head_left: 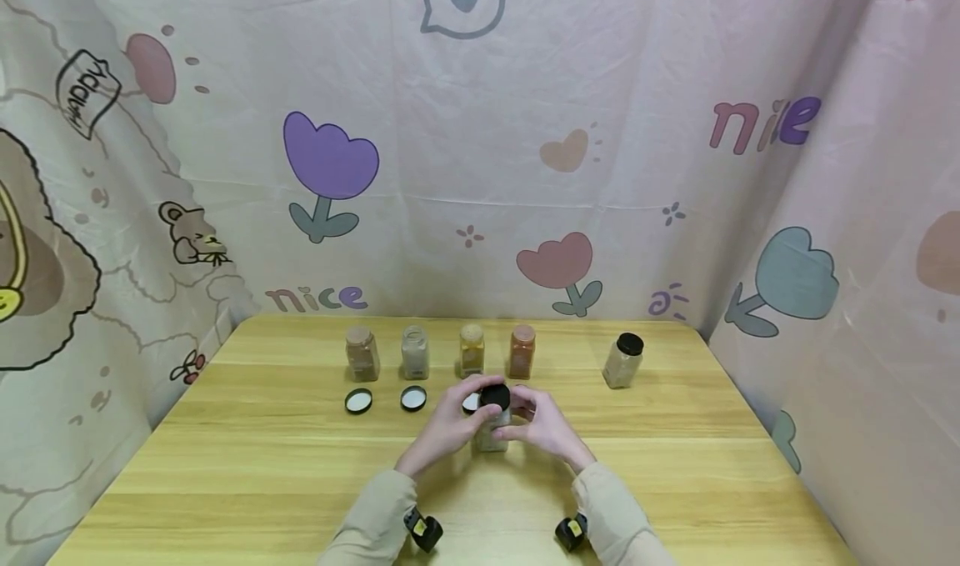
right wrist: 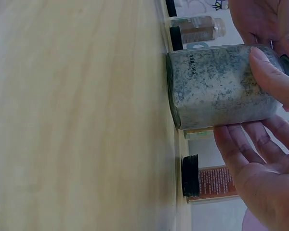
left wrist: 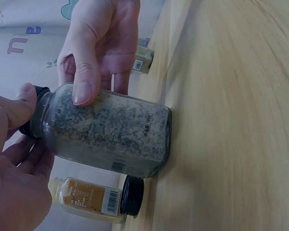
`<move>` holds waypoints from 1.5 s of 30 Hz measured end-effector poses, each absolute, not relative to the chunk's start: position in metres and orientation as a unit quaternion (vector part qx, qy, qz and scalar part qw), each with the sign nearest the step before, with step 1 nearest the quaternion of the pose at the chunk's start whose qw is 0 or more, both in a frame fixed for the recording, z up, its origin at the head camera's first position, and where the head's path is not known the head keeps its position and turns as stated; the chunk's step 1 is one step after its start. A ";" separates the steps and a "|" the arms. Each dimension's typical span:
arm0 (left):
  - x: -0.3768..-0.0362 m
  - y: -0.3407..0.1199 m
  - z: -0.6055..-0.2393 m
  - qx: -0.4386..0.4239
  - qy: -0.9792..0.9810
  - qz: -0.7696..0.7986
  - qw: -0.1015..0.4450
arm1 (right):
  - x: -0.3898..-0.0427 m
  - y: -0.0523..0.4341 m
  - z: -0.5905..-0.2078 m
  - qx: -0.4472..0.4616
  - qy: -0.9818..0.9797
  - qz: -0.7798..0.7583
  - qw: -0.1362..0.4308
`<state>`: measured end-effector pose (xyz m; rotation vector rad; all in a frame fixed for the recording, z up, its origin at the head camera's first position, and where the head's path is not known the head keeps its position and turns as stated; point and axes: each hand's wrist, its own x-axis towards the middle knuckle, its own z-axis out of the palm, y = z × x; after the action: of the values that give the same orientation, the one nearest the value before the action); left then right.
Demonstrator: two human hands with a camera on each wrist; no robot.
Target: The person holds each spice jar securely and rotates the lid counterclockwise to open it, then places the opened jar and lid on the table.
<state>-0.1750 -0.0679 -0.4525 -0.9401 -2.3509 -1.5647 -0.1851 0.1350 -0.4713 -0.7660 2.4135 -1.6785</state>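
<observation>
Hands grip one spice jar (head_left: 492,431) standing on the bench (head_left: 225,466) in front of four uncapped jars (head_left: 471,349): left hand (head_left: 442,428) fingers curl on its black cap (head_left: 495,397), right hand (head_left: 547,428) steadying the glass body.

Open jars (head_left: 442,352) & loose lids (head_left: 386,399) block behind; capped jar (head_left: 622,360) stands well right.

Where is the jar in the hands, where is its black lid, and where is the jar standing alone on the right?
speckled jar (left wrist: 111,137): left wrist view, on the middle of its glass side.
black lid (head_left: 495,396): head view, on the lid's top.
lone jar (head_left: 622,363): head view, on its glass body.
</observation>
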 end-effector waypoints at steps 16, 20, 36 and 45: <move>-0.174 -0.060 -0.455 -0.335 -0.788 -0.485 0.176 | -0.186 0.133 -0.473 -0.252 0.796 -0.549 0.025; -0.173 -0.058 -0.456 -0.319 -0.788 -0.490 0.194 | -0.186 0.133 -0.472 -0.254 0.795 -0.551 0.027; -0.176 -0.068 -0.454 -0.322 -0.777 -0.539 0.046 | -0.186 0.135 -0.472 -0.254 0.794 -0.551 0.034; -0.178 -0.066 -0.456 -0.315 -0.769 -0.549 0.087 | -0.186 0.135 -0.472 -0.250 0.796 -0.550 0.040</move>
<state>-0.1781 -0.0661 -0.4563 -0.9388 -2.2895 -1.6363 -0.1861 0.1348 -0.4716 -0.7658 2.4376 -1.6865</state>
